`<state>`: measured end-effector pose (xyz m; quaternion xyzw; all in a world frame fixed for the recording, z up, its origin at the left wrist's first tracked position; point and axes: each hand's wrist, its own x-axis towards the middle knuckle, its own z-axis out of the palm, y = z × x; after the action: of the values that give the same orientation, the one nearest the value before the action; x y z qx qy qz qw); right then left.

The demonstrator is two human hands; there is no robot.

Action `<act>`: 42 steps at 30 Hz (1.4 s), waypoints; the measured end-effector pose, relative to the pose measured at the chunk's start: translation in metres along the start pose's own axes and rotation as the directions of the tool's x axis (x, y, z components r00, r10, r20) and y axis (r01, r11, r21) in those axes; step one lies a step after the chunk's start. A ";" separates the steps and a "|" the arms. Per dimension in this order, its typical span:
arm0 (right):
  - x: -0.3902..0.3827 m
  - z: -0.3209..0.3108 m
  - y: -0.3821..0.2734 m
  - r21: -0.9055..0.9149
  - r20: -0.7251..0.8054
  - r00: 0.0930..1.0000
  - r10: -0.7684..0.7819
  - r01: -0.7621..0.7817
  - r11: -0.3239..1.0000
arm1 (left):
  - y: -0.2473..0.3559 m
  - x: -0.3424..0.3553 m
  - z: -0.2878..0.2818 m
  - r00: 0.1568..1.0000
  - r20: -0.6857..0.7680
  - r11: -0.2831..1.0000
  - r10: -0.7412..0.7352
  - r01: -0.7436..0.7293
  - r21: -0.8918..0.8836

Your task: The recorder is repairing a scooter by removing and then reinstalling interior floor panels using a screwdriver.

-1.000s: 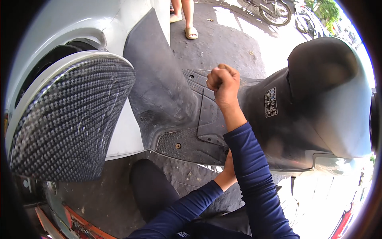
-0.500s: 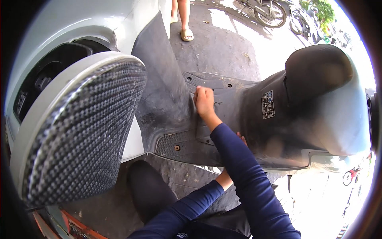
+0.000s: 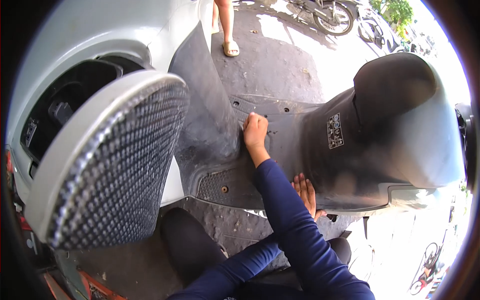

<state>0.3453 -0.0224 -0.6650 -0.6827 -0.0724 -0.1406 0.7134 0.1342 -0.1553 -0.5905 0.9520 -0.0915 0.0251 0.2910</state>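
We log both bare hands at a pale grey, glossy-bodied scooter, its black plastic floorboard directly under them. The navy-sleeved forearms cross, right over left. Right hand: fingers curled into a fist against the floorboard; we cannot tell whether anything sits inside it. Left hand: fingers extended, palm down, laid at the board's near edge where it curves up into a black plastic front panel, to the right of both hands. We note a round brass-coloured screw to the fist's lower left. Farther left of the hands stands a raised seat with a black-and-grey woven-pattern cover, a dark open storage well behind it. Beyond the hands, a person's beige slip-on sandal rests on grey ground.
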 end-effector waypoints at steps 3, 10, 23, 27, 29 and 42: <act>-0.028 0.040 -0.076 0.447 0.125 0.984 0.127 -0.170 0.878 | -0.035 -0.018 -0.002 0.996 -0.071 0.999 -0.053 0.052 -0.005; -0.086 -0.004 -0.049 0.111 0.111 0.991 0.071 -0.083 0.990 | -0.001 -0.026 0.022 0.984 -0.176 0.994 0.016 -0.035 -0.107; -0.072 0.008 -0.087 0.424 0.112 0.990 0.088 -0.128 0.897 | -0.018 -0.029 0.012 0.988 -0.152 0.999 -0.011 0.004 -0.042; -0.092 0.003 -0.063 0.283 0.076 0.989 0.125 -0.142 0.949 | -0.059 -0.077 0.034 0.952 -0.148 0.962 0.268 -0.255 0.101; -0.091 -0.021 -0.059 0.268 0.153 0.986 0.074 -0.113 0.957 | -0.083 -0.107 0.033 0.931 0.018 0.892 0.365 -0.344 -0.294; -0.331 -0.226 -0.012 -0.576 0.815 0.317 0.485 0.533 0.619 | -0.232 -0.054 -0.118 0.936 -0.252 0.869 -0.246 0.328 0.372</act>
<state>0.0071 -0.2139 -0.7644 -0.8592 -0.4169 0.2582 0.1459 0.1261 0.1082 -0.6256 0.9872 0.0878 0.0936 0.0941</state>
